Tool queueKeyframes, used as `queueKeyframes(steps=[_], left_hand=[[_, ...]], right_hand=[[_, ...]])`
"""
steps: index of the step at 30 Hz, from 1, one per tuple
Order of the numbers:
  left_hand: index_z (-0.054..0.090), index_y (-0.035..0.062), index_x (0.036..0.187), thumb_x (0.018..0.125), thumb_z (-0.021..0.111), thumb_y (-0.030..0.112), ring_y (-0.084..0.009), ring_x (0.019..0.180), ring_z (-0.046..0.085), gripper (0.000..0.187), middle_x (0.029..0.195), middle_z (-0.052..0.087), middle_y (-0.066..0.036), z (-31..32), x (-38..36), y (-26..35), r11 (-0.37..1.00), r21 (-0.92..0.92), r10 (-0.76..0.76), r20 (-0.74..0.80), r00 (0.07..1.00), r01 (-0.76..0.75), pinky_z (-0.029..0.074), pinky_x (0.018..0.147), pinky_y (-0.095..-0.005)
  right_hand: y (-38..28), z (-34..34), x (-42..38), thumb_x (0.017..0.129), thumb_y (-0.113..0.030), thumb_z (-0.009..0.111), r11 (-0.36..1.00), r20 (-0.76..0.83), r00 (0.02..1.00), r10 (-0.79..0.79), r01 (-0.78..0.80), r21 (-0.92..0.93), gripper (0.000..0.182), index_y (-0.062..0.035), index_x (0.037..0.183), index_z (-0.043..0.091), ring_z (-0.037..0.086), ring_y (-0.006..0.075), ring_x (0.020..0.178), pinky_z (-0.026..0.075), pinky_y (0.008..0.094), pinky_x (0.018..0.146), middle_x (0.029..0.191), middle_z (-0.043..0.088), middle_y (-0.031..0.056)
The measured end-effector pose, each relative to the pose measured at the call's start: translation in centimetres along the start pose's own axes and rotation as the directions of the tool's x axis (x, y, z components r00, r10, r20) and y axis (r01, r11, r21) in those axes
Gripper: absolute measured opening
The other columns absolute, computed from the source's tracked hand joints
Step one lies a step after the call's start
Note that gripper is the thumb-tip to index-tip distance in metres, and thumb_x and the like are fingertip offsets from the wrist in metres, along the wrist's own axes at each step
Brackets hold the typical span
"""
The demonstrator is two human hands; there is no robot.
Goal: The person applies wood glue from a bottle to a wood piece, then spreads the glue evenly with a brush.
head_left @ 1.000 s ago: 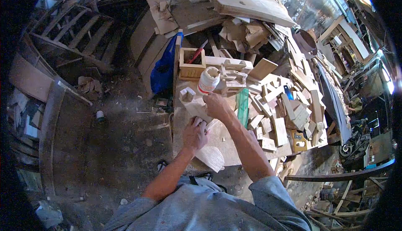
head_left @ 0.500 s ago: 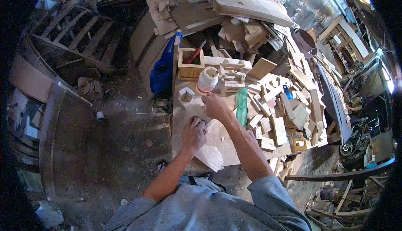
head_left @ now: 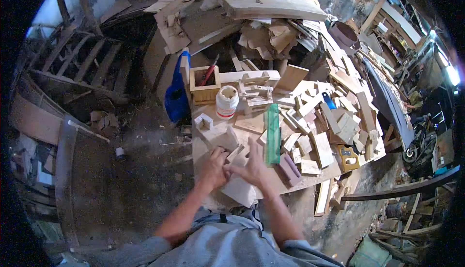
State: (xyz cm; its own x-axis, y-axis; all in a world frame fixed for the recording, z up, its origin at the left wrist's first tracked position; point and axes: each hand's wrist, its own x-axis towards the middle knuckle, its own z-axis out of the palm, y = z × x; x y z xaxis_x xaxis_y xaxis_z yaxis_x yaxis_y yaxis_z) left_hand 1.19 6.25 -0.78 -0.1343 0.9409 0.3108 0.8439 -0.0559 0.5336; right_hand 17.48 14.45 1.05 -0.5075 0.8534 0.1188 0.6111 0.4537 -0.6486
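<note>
Near the front edge of the workbench [head_left: 206, 146], my left hand [head_left: 214, 170] has its fingers closed around a small wooden piece [head_left: 235, 154]. My right hand [head_left: 253, 169] is on the other side of that piece, slightly blurred, its thumb apart from its raised fingers. Below both hands lies a pale, flat piece [head_left: 240, 193] at the bench edge. A white jar [head_left: 227, 103] with a red band stands beyond the hands. To the right are a green translucent strip [head_left: 273, 136] and a purplish block [head_left: 289, 170]. A notched wooden block [head_left: 203, 121] sits to the left.
A wooden box [head_left: 204, 94] holds a red-handled tool [head_left: 209, 74]. Many wood offcuts [head_left: 322, 148] cover the bench's right side, with a yellow-handled saw [head_left: 348, 158] among them. A blue bag [head_left: 177, 97] hangs at the left edge. A thick board [head_left: 271, 3] lies at the back.
My right hand has drawn back from beside the jar to the wooden piece near my left hand. Its fingers have spread. The head view has shifted slightly.
</note>
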Motion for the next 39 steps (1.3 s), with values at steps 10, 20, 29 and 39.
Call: queueKeyframes(steps=[10, 20, 29, 39], left_hand=[[0.049, 0.0024, 0.145, 0.083, 0.078, 0.01, -0.0258, 0.126, 0.06, 0.068, 0.139, 0.059, -0.015, -1.3, 1.5, -0.7, 0.802, -0.402, -0.407, 0.173, 0.897, 0.442, 0.05, 0.106, -0.0401], [0.039, 0.006, 0.154, 0.072, 0.09, 0.019, -0.0375, 0.132, 0.055, 0.097, 0.145, 0.054, -0.02, 1.5, 5.3, 1.3, 0.934, -0.088, -0.34, 0.08, 0.937, 0.346, 0.047, 0.11, -0.044], [0.042, 0.0145, 0.154, 0.072, 0.091, 0.021, -0.0385, 0.132, 0.054, 0.096, 0.145, 0.054, -0.02, 2.1, 6.3, 1.0, 0.965, 0.034, -0.26, 0.031, 0.965, 0.259, 0.048, 0.109, -0.0449], [0.044, 0.0102, 0.152, 0.07, 0.09, 0.015, -0.0348, 0.131, 0.056, 0.094, 0.142, 0.057, -0.019, 2.1, 6.3, 1.5, 0.93, -0.078, -0.356, 0.039, 0.934, 0.358, 0.046, 0.11, -0.0435]], right_hand=[[3.9, 1.0, -1.4, 0.076, -0.024, 0.085, 0.924, -0.05, 0.998, 0.036, -0.014, 0.383, 0.09, 0.0086, 0.145, 0.038, 0.055, 0.0438, 0.121, 0.046, 0.0473, 0.104, 0.13, 0.055, 0.0296], [7.5, -0.1, -2.3, 0.079, -0.02, 0.082, 0.869, 0.006, 0.997, -0.076, 0.064, 0.491, 0.085, 0.0072, 0.145, 0.036, 0.052, 0.0453, 0.126, 0.044, 0.0471, 0.108, 0.135, 0.051, 0.0303], [7.6, -0.5, -2.2, 0.079, -0.021, 0.081, 0.862, 0.031, 0.996, -0.08, 0.053, 0.504, 0.086, 0.0065, 0.147, 0.035, 0.051, 0.0457, 0.128, 0.043, 0.0467, 0.11, 0.137, 0.05, 0.0303], [7.6, 0.0, -2.2, 0.078, -0.022, 0.08, 0.891, 0.056, 0.997, -0.056, 0.025, 0.454, 0.088, 0.0063, 0.148, 0.035, 0.051, 0.0462, 0.129, 0.044, 0.0467, 0.11, 0.138, 0.05, 0.0303]])
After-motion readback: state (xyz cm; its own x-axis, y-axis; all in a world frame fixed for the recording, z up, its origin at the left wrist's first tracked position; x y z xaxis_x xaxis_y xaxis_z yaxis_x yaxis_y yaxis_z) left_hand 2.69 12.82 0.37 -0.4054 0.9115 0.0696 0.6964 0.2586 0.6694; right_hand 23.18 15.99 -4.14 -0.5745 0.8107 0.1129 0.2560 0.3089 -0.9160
